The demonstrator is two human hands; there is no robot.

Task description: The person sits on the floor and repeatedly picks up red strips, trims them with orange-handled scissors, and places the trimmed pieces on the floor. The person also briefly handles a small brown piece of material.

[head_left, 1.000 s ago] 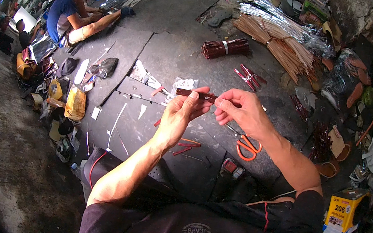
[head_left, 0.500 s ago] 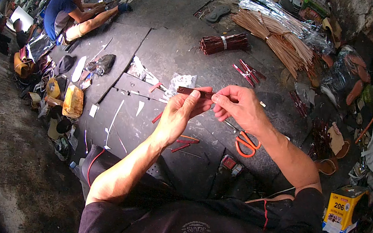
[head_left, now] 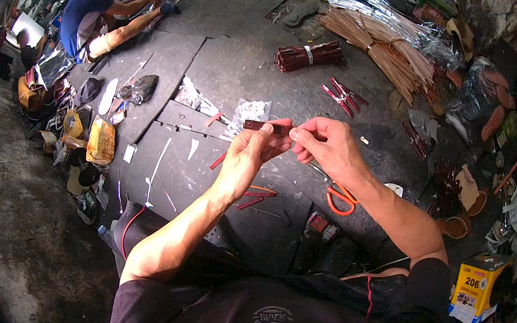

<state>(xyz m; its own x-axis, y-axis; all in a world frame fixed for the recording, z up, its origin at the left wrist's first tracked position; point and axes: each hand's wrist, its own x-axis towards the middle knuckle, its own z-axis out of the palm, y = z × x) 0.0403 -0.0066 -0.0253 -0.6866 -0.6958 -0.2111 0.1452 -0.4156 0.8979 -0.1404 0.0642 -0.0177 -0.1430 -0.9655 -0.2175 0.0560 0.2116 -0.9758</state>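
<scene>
Left hand [head_left: 248, 150] grips a short, glossy dark red strip [head_left: 255, 125] between thumb and fingers; right hand [head_left: 329, 146] has thumb and forefinger pinched at its right end. Strip is held up off the dark floor sheeting [head_left: 244, 19], mid-scene, in front of the person. Around it: clear plastic bag [head_left: 253, 110] just beyond the left hand; orange-handled scissors [head_left: 341, 202] on the sheeting, near side of the right hand, partly hidden by it and the forearm. Loose red pieces [head_left: 257, 199] lie nearer, right of the left forearm. Far side, slightly right: banded dark red bundle [head_left: 311, 56], then a small crossed pile of red strips [head_left: 344, 97]. Farther right, long tan strips [head_left: 377, 50] with silver strips [head_left: 383, 11] beyond. Near right, yellow tin [head_left: 481, 282]. Left, yellowish container [head_left: 101, 142] amid clutter; far left, another person [head_left: 88, 18] seated. Plastic bag and scissors sit closest to the hands.

Strip's long axis runs left-right, about level, crosswise to the person. Free end points left, past the left thumb; other end points right, into the right fingertips, exact tip covered.
</scene>
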